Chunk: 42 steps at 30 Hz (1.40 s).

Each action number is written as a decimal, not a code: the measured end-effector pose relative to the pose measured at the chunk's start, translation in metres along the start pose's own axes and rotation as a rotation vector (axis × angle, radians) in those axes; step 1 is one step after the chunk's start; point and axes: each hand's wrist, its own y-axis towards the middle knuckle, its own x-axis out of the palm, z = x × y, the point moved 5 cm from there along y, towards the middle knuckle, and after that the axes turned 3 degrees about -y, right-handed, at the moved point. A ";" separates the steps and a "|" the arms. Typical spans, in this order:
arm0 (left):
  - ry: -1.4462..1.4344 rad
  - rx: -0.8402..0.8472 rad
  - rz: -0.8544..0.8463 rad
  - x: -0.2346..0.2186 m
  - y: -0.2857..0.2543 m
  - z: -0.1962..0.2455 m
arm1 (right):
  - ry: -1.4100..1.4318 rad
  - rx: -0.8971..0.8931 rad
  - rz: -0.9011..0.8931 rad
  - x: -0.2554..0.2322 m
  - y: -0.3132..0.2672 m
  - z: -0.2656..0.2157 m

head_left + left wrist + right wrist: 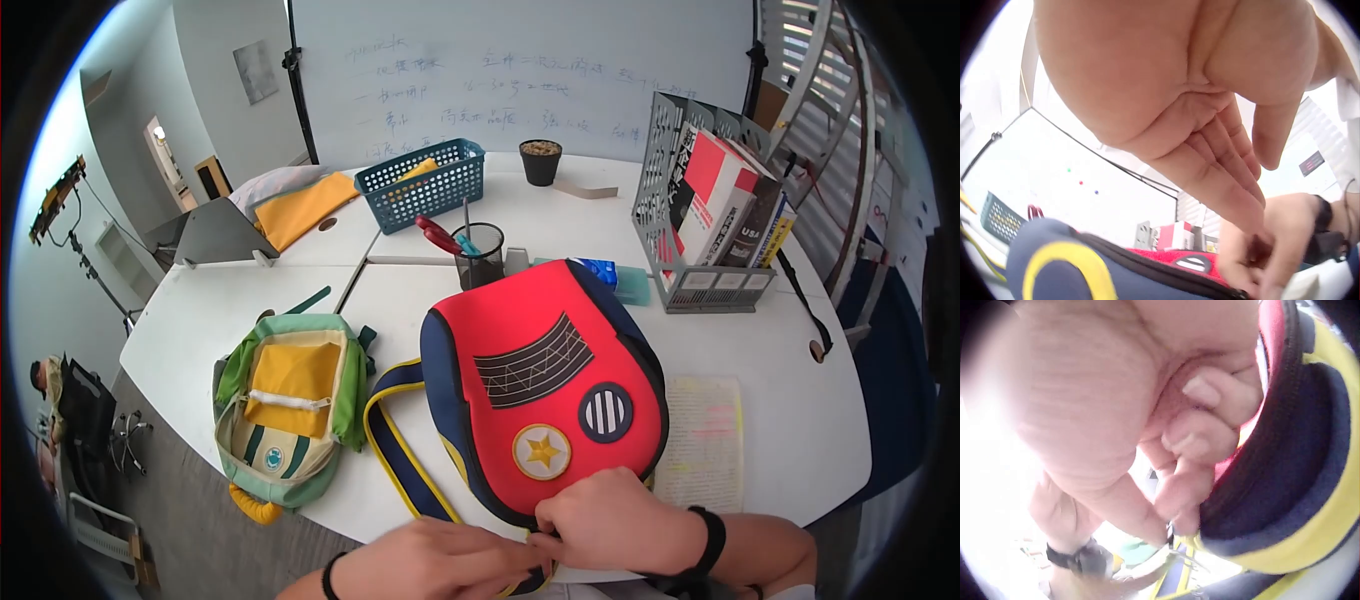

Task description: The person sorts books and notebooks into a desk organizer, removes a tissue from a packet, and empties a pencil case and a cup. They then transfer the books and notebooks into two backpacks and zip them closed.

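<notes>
A red backpack [540, 370] with navy sides, yellow trim, a star patch and a striped patch lies on the table, close in front of me. My right hand [620, 520] is at its near edge, fingers curled, with thumb and forefinger pinching the zipper pull at the end of the black zipper [1147, 265]. The pull itself is mostly hidden by the fingertips. Beside it, my left hand [435, 560] reaches in with fingers fairly straight, their tips right at the right hand's fingers. A navy strap with yellow edges [405, 460] loops out on the bag's left.
Left of the red bag lies a small green and yellow backpack [290, 400]. An open page of highlighted text [705, 440] lies on the right. Behind stand a mesh pen cup [482, 265], a teal basket [425, 190], a plant pot [541, 165] and a grey book rack [710, 290].
</notes>
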 end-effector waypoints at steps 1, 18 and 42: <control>0.039 -0.035 0.068 -0.010 -0.002 0.002 | 0.006 -0.006 0.002 0.009 -0.003 -0.001; 0.515 -0.006 0.037 0.005 0.012 -0.037 | 0.086 0.035 0.737 0.031 -0.032 -0.005; 0.514 -0.108 -0.041 0.020 0.039 -0.016 | 0.522 0.235 0.833 -0.020 -0.081 0.102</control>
